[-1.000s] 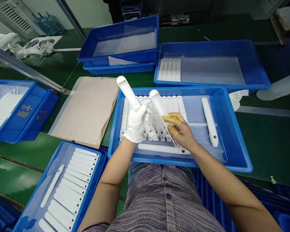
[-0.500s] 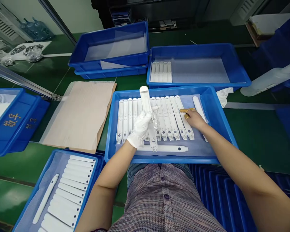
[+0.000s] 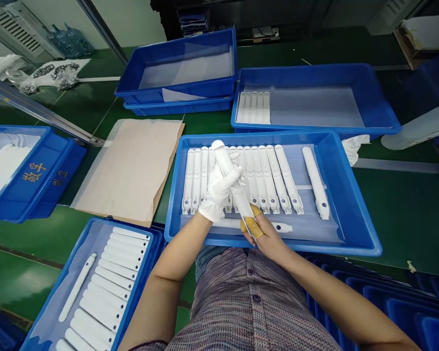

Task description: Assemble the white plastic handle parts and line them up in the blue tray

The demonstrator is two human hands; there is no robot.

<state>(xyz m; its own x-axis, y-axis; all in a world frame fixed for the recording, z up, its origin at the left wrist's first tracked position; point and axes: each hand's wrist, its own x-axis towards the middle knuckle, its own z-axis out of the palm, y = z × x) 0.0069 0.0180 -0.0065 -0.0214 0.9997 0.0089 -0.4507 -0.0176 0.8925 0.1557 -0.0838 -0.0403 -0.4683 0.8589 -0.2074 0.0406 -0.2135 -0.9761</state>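
My left hand (image 3: 219,192), in a white glove, grips a long white plastic casing (image 3: 237,192) held slanted above the blue tray (image 3: 362,219). My right hand (image 3: 261,229), with yellow finger cots, pinches the lower end of that same casing. Beneath lies a row of similar white casings (image 3: 272,178), side by side on a pale liner. One casing lies crosswise (image 3: 283,227) at the tray's near edge, partly hidden by my hands. Another lies apart (image 3: 315,183) at the right side of the tray.
At lower left a tray (image 3: 91,222) holds a column of white casings and one loose casing (image 3: 76,287). Brown paper sheets (image 3: 128,165) lie on the left. Behind are stacked blue trays (image 3: 179,92), another tray (image 3: 380,112) with several casings, and a white bottle (image 3: 420,126).
My right hand has moved from the right end of the row down and left onto the held casing's lower end. The casing now slants more.
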